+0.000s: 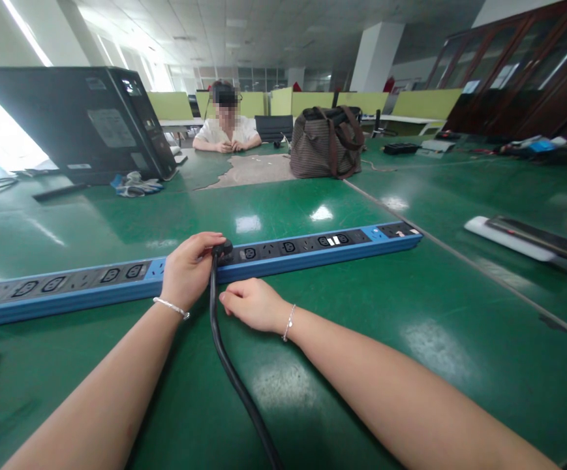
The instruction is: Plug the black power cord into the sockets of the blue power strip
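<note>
A long blue power strip [283,261] with a black socket face lies across the green table. My left hand [190,269] is closed at its middle, fingers against a black plug [223,248] that sits at the strip's sockets. How deep the plug is in cannot be made out. From the plug a thick black cable [234,375] runs down toward me, passing between my forearms. My right hand [251,303] rests just in front of the strip, right of the cable, with its fingers curled; whether anything is inside them is hidden.
A black computer case [92,124] stands at the back left, with gloves [137,185] by it. A brown bag [327,143] is behind the strip. Across the table sits a person [227,127]. A white and black bar [513,241] lies at right.
</note>
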`<state>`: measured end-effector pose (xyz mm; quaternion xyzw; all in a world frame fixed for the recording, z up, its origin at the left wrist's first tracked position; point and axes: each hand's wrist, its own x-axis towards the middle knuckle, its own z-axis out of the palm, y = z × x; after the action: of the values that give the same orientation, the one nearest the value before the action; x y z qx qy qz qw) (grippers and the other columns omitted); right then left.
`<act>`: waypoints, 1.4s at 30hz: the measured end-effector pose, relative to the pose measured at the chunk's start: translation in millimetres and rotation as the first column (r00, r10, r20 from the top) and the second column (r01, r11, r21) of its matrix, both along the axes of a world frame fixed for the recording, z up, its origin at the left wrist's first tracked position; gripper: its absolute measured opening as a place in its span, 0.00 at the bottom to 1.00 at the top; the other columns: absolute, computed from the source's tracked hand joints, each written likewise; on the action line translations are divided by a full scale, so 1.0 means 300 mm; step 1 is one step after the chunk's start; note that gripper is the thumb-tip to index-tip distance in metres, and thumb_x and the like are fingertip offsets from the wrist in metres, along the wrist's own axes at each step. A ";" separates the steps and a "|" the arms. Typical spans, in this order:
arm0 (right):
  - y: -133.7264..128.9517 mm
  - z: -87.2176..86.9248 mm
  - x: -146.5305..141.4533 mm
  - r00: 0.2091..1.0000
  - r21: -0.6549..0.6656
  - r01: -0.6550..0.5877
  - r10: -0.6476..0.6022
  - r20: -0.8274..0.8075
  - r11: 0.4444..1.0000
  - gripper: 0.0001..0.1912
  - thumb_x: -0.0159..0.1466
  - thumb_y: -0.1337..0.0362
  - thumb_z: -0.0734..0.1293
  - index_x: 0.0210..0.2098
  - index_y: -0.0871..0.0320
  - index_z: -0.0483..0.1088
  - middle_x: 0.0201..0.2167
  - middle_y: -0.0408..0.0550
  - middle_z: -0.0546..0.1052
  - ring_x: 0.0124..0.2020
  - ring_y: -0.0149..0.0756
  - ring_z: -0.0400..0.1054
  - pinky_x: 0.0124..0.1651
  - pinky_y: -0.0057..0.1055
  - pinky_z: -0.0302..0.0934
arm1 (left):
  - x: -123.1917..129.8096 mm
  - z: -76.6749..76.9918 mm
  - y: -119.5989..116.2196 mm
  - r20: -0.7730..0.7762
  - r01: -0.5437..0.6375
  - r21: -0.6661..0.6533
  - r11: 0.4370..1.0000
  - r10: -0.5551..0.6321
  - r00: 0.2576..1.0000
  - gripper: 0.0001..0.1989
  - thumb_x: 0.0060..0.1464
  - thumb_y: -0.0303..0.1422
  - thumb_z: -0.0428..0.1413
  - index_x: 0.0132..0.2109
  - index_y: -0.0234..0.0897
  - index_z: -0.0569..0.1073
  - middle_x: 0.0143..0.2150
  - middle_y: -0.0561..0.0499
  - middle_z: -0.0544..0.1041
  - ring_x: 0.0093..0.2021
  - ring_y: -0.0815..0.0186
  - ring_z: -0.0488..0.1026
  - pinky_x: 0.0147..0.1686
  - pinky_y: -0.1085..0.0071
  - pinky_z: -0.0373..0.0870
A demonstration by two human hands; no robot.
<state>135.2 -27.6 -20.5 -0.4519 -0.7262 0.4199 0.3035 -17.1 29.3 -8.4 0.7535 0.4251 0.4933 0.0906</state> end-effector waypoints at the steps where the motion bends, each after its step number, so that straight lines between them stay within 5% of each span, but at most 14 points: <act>1: 0.001 0.000 0.000 1.000 0.001 0.000 0.000 -0.001 1.000 0.15 0.61 0.64 0.60 0.19 0.57 0.66 0.14 0.36 0.64 0.18 0.24 0.57 0.24 0.24 0.47 | 0.000 0.001 0.000 -0.026 -0.002 0.013 1.000 0.003 1.000 0.14 0.50 0.28 0.50 0.41 0.40 0.77 0.46 0.50 0.78 0.46 0.65 0.74 0.50 0.65 0.70; 11: 0.001 0.002 0.004 1.000 0.032 -0.009 0.008 0.024 0.999 0.15 0.61 0.64 0.61 0.18 0.57 0.65 0.15 0.37 0.65 0.19 0.25 0.58 0.24 0.24 0.47 | -0.010 0.013 -0.009 -0.233 0.040 0.117 0.992 -0.012 0.972 0.15 0.49 0.24 0.49 0.40 0.40 0.76 0.45 0.50 0.78 0.46 0.65 0.74 0.49 0.66 0.70; 22: -0.011 0.011 -0.003 0.991 0.151 0.022 -0.041 0.124 0.988 0.16 0.63 0.65 0.60 0.19 0.58 0.66 0.19 0.40 0.70 0.21 0.27 0.57 0.26 0.26 0.46 | -0.007 0.008 -0.027 -0.351 0.010 0.054 0.999 0.010 0.936 0.11 0.50 0.32 0.52 0.40 0.42 0.77 0.46 0.49 0.77 0.46 0.64 0.73 0.48 0.67 0.70; 27: -0.014 0.036 0.066 0.900 0.522 0.138 -0.327 0.288 0.841 0.17 0.65 0.60 0.57 0.25 0.57 0.70 0.23 0.46 0.73 0.25 0.32 0.62 0.30 0.30 0.49 | -0.001 -0.006 -0.022 -0.293 -0.060 0.016 0.998 0.062 0.954 0.12 0.50 0.32 0.53 0.42 0.45 0.76 0.47 0.51 0.77 0.47 0.65 0.73 0.49 0.68 0.69; 32: 0.055 0.031 0.190 0.828 0.761 0.138 -0.495 0.263 0.634 0.14 0.62 0.62 0.60 0.43 0.60 0.72 0.44 0.53 0.75 0.48 0.42 0.65 0.53 0.37 0.52 | -0.009 -0.011 -0.021 -0.278 -0.003 0.026 1.000 0.010 0.960 0.11 0.50 0.32 0.54 0.42 0.44 0.77 0.47 0.51 0.76 0.47 0.65 0.73 0.49 0.67 0.69; 35: 0.087 0.011 0.215 0.794 0.747 0.159 -0.533 0.292 0.646 0.19 0.64 0.59 0.60 0.51 0.60 0.69 0.53 0.53 0.72 0.56 0.44 0.60 0.61 0.42 0.45 | -0.008 -0.010 -0.029 -0.312 -0.006 0.064 0.998 0.026 0.950 0.09 0.51 0.34 0.55 0.40 0.43 0.77 0.46 0.50 0.76 0.45 0.64 0.74 0.47 0.68 0.70; 42: 0.087 0.008 0.191 0.769 0.699 0.154 -0.528 0.359 0.698 0.20 0.66 0.56 0.58 0.53 0.56 0.69 0.56 0.49 0.71 0.58 0.43 0.61 0.62 0.44 0.44 | 0.016 -0.023 -0.033 -0.318 -0.100 0.134 0.986 0.139 0.938 0.07 0.53 0.35 0.55 0.40 0.43 0.76 0.45 0.50 0.77 0.43 0.65 0.75 0.43 0.68 0.71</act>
<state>192.6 -1.4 -18.0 -0.5528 -0.7759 -0.0603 0.2978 -12.3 19.5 -15.3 0.8014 0.4500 0.3901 -0.0551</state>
